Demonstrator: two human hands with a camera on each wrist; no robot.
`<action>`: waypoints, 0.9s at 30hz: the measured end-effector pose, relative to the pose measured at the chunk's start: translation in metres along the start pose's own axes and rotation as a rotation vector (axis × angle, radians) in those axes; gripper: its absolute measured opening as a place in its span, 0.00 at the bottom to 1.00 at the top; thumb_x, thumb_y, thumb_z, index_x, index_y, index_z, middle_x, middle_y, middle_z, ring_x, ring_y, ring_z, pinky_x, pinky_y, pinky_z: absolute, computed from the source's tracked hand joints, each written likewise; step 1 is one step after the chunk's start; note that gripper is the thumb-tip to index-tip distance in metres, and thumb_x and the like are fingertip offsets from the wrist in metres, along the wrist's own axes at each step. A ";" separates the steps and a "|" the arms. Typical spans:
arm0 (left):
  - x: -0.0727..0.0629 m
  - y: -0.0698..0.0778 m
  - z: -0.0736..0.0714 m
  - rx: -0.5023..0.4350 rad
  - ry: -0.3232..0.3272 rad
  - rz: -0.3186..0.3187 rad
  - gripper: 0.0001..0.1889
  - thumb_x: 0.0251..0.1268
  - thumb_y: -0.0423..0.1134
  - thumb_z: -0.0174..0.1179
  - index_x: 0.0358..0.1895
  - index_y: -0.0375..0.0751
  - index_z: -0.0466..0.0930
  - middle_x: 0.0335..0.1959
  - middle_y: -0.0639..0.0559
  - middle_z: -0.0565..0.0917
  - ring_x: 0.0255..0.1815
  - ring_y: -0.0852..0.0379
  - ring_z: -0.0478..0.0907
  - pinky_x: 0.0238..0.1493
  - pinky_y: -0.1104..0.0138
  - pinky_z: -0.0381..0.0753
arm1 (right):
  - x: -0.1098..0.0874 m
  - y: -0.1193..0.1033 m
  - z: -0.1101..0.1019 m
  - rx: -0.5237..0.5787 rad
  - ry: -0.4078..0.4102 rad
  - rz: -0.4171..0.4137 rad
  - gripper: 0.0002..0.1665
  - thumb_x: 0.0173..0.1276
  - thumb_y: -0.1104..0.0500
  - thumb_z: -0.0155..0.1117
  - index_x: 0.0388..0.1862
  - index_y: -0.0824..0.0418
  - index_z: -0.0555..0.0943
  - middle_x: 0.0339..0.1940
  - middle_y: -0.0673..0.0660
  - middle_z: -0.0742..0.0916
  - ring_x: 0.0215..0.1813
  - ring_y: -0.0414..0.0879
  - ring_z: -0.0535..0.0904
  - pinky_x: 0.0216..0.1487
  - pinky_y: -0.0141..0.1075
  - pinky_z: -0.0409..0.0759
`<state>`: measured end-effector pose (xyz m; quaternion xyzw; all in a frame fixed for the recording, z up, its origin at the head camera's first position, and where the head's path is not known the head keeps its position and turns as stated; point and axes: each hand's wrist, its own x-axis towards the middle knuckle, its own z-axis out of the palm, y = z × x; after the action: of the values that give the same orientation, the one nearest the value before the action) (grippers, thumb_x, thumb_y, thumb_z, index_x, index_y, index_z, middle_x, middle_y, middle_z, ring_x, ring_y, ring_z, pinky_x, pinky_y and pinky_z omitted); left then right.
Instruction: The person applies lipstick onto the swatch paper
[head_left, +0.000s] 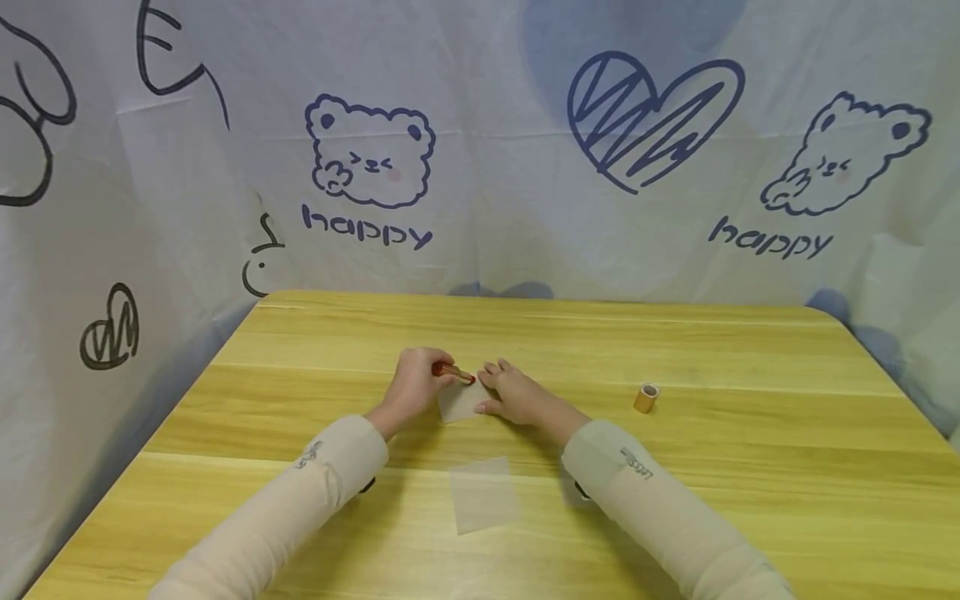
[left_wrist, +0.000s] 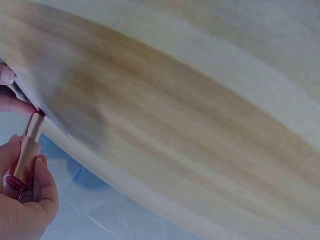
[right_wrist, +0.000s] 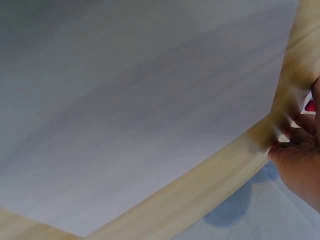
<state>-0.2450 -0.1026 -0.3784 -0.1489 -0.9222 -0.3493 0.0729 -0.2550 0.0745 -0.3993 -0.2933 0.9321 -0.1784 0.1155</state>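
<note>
My left hand pinches a lipstick with a rose-gold case. Its red tip points right and meets a small white sheet of paper on the table. Across from it, my right hand rests on that sheet's right side, thumb on the near part and fingers extended at the far edge. Only part of the right hand shows in the right wrist view. Whether anything is marked on the paper cannot be seen.
A second thin, translucent sheet lies nearer, between my forearms. To the right stands a short orange-gold lipstick cap, its open end up. The wooden table ends at a white cloth backdrop with drawings.
</note>
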 end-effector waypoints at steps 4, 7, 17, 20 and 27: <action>0.001 0.002 0.000 0.010 -0.006 -0.010 0.10 0.51 0.30 0.67 0.37 0.29 0.83 0.33 0.39 0.86 0.32 0.51 0.82 0.33 0.66 0.82 | -0.001 -0.001 -0.001 0.000 -0.003 0.001 0.36 0.68 0.51 0.55 0.67 0.71 0.61 0.70 0.69 0.63 0.72 0.68 0.53 0.71 0.54 0.56; 0.001 0.003 -0.001 0.014 -0.009 -0.019 0.09 0.51 0.29 0.67 0.36 0.28 0.83 0.33 0.39 0.86 0.33 0.51 0.82 0.33 0.66 0.82 | -0.001 -0.001 -0.002 -0.002 -0.006 0.001 0.36 0.69 0.51 0.55 0.68 0.72 0.61 0.70 0.70 0.63 0.72 0.68 0.52 0.71 0.54 0.56; 0.002 0.003 -0.001 0.041 -0.021 -0.026 0.09 0.51 0.30 0.67 0.36 0.29 0.84 0.34 0.39 0.86 0.32 0.51 0.82 0.33 0.66 0.82 | -0.002 -0.003 -0.002 -0.010 -0.012 0.007 0.36 0.69 0.51 0.55 0.68 0.71 0.61 0.70 0.69 0.63 0.72 0.68 0.52 0.71 0.53 0.56; 0.002 0.003 -0.001 0.046 -0.026 -0.028 0.09 0.51 0.30 0.67 0.36 0.29 0.84 0.33 0.39 0.86 0.32 0.51 0.81 0.33 0.66 0.82 | -0.001 -0.002 -0.001 -0.013 -0.011 0.002 0.36 0.69 0.51 0.55 0.68 0.71 0.61 0.70 0.70 0.64 0.72 0.68 0.52 0.71 0.54 0.56; 0.002 0.003 -0.001 0.048 -0.041 -0.031 0.09 0.52 0.30 0.66 0.36 0.29 0.84 0.33 0.40 0.86 0.31 0.52 0.81 0.32 0.67 0.82 | -0.001 -0.001 0.000 -0.005 -0.010 0.014 0.37 0.68 0.50 0.55 0.68 0.70 0.61 0.71 0.69 0.63 0.72 0.67 0.52 0.71 0.53 0.56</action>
<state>-0.2455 -0.1007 -0.3752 -0.1401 -0.9338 -0.3250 0.0525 -0.2541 0.0741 -0.3988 -0.2882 0.9339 -0.1737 0.1208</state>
